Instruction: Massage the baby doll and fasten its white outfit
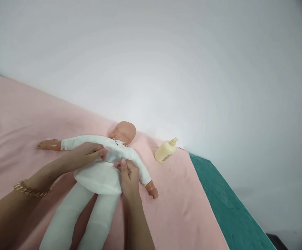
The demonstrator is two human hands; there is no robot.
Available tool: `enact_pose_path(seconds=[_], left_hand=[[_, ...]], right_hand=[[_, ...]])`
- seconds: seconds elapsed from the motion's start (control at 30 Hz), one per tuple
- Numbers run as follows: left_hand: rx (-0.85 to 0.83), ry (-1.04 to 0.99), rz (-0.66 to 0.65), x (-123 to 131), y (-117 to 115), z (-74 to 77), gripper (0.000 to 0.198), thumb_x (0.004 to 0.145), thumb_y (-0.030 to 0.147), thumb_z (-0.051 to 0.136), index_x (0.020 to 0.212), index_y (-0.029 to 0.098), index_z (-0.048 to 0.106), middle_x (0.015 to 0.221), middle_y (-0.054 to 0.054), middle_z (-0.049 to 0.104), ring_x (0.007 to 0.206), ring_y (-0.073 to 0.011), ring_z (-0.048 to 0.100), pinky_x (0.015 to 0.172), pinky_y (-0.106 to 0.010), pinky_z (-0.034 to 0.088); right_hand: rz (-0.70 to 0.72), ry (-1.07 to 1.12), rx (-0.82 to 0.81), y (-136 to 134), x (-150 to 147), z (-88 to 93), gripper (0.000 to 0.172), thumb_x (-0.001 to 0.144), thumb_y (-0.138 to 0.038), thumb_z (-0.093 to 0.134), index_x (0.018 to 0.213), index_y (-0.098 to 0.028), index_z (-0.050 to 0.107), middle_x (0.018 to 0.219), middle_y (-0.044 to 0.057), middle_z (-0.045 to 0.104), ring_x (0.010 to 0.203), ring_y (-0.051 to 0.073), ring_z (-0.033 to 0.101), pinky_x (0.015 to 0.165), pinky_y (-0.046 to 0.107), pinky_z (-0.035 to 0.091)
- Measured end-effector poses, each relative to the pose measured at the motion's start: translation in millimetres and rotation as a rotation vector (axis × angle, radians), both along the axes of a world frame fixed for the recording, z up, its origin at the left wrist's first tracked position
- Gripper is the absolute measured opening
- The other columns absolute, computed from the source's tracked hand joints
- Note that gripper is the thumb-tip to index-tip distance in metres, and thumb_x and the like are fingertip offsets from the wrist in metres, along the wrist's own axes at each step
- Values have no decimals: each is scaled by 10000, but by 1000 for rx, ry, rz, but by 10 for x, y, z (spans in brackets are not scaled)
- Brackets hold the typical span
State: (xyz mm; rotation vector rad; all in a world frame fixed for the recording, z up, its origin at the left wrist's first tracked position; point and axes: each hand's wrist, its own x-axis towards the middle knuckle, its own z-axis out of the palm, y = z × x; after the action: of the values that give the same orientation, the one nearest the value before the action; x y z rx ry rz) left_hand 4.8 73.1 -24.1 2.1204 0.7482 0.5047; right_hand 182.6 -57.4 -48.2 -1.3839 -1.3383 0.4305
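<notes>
A baby doll [109,142] with a white cloth body lies on its back, arms spread and head away from me. Around its hips is a white diaper [99,177]. My left hand [92,152] is closed in a pinch at the diaper's upper edge, on the left of the doll's belly. On the other side, my right hand [130,173] pinches the same edge between thumb and fingers. Between my hands, a greyish, smooth patch shows on the doll's torso. My fingers hide part of the waist edge.
A pale yellow pump bottle [164,151] stands right of the doll, near the wall [166,69]. Pink cloth [179,194] lies beneath everything, slightly wrinkled. Past its right edge a green surface [224,201] shows. A dark object [277,241] sits at the lower right.
</notes>
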Motion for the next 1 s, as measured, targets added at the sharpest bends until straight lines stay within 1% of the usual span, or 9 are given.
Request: enact_pose_path(seconds=[0.07, 0.13, 0.2, 0.27, 0.37, 0.57, 0.7, 0.87, 1.0], left_hand=[[29, -65, 34, -3, 7, 18, 583, 940, 687, 344, 760, 233, 663, 791, -18, 624, 796, -251, 571, 734, -347, 408], [58, -158, 34, -4, 8, 21, 548, 957, 667, 362, 829, 235, 674, 927, -26, 659, 923, -260, 593, 814, -338, 439], [73, -231, 27, 2, 4, 2, 511, 959, 662, 403, 936, 239, 690, 1090, -36, 670, 1079, -277, 582, 925, -330, 449], [80, -242, 25, 19, -1, -39, 510, 957, 669, 425, 1054, 244, 687, 1187, -45, 662, 1159, -292, 563, 1007, -344, 435], [64, -163, 5, 65, 0, -124, 533, 960, 674, 421, 1197, 253, 645, 1275, -59, 641, 1199, -307, 548, 1067, -399, 406], [71, -107, 21, 143, 12, -265, 562, 941, 703, 399, 1150, 248, 653, 1278, -72, 635, 1228, -321, 524, 1094, -467, 370], [63, -141, 27, 157, -8, -261, 518, 959, 671, 410, 1142, 248, 647, 1259, -65, 642, 1219, -313, 530, 1085, -464, 368], [94, -224, 50, 195, -38, -237, 505, 988, 638, 377, 1135, 229, 634, 1265, -71, 634, 1224, -295, 525, 1085, -411, 375], [105, -197, 60, 223, -39, -304, 513, 998, 629, 348, 1200, 229, 598, 1301, -71, 611, 1247, -283, 512, 1103, -417, 377]], right_hand=[[-55, 36, 71, 7, 33, -11, 434, 1040, -460, 422, 911, -197, 742, 938, 64, 730, 962, 223, 639, 894, 362, 461], [-73, 39, 117, 20, 56, -19, 397, 1035, -459, 433, 1028, -192, 726, 1082, 80, 714, 1086, 227, 617, 984, 378, 448], [-43, 17, 107, 34, 64, -26, 396, 1025, -475, 451, 1132, -184, 697, 1196, 98, 683, 1178, 231, 589, 1049, 392, 433], [3, -12, 78, 44, 60, -34, 417, 1017, -496, 465, 1204, -185, 670, 1260, 103, 664, 1225, 234, 573, 1084, 399, 421], [31, -23, 25, 55, 52, -48, 434, 1019, -503, 459, 1258, -193, 646, 1309, 96, 652, 1260, 238, 559, 1105, 401, 410], [15, -92, -89, 110, 80, -36, 423, 1026, -447, 425, 1214, -154, 665, 1250, 107, 683, 1187, 263, 594, 1053, 427, 425], [4, -118, -84, 136, 90, -29, 400, 1023, -427, 441, 1169, -149, 687, 1208, 109, 698, 1160, 263, 601, 1032, 422, 432], [34, -156, 30, 131, 75, -76, 387, 1025, -411, 465, 1239, -149, 654, 1310, 109, 648, 1260, 226, 541, 1112, 375, 380], [31, -186, -5, 157, 76, -110, 425, 1037, -407, 432, 1291, -125, 621, 1384, 119, 600, 1329, 230, 488, 1161, 392, 330]])
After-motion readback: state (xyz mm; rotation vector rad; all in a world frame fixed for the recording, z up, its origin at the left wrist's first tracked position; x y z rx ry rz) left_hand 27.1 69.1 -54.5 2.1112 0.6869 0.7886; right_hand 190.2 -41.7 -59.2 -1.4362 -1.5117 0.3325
